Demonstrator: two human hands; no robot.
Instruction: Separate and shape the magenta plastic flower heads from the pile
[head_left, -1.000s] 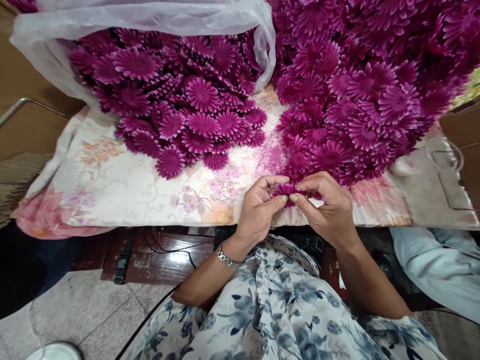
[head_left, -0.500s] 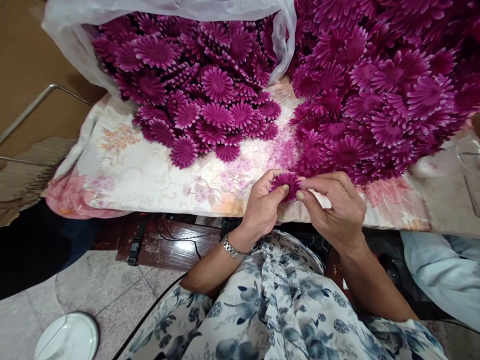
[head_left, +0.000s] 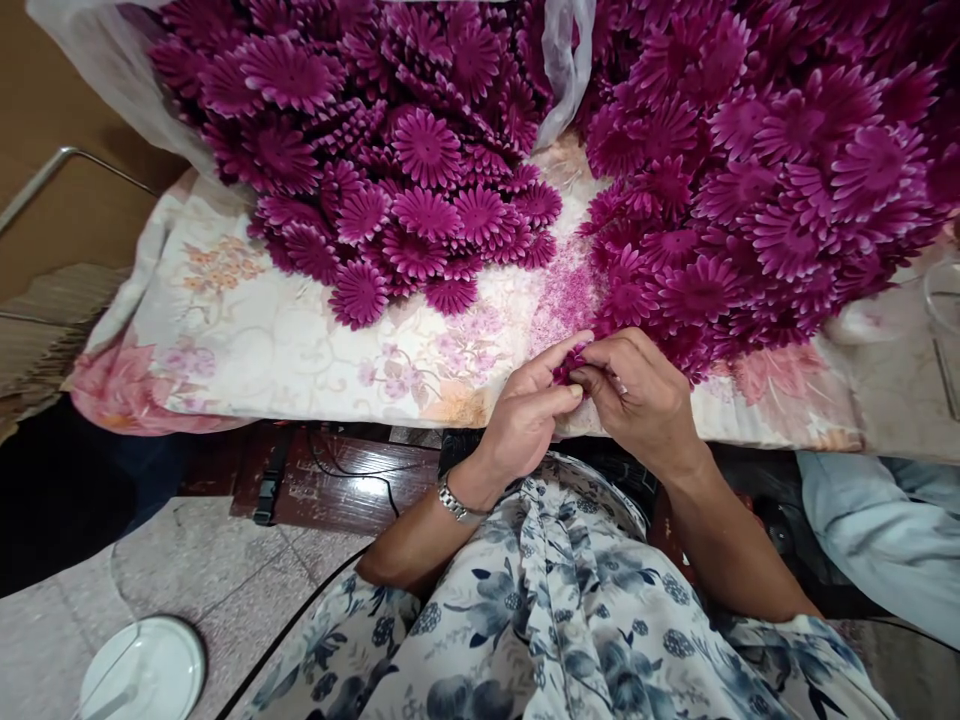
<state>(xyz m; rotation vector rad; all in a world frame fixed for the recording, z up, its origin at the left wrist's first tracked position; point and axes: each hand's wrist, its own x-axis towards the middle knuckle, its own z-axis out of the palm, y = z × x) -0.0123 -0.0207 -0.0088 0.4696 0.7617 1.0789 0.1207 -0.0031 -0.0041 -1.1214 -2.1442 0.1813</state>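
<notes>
Between my two hands, a small magenta artificial flower [head_left: 568, 366] is pinched, mostly hidden by the fingers. My left hand [head_left: 525, 405] grips it with thumb and forefinger from the left. From the right, my right hand [head_left: 637, 390] closes its thumb and forefinger on the same flower, fingertips almost meeting those of the left. A large heap of magenta flower heads [head_left: 780, 210] lies just beyond my right hand. Another heap of flower heads [head_left: 427, 150] spills from a white translucent plastic bag [head_left: 566, 70] farther to the left.
A floral cloth [head_left: 315, 350] covers the table, dusted with magenta specks between the heaps. Grey trousers of a person [head_left: 847, 520] show at the right. A white round stand base [head_left: 154, 665] is on the floor at lower left, near a black cable [head_left: 292, 625].
The flower, earlier spread with its petals visible, is now folded or covered between my fingers. My right hand has moved left, closer to my left hand. The view has shifted slightly.
</notes>
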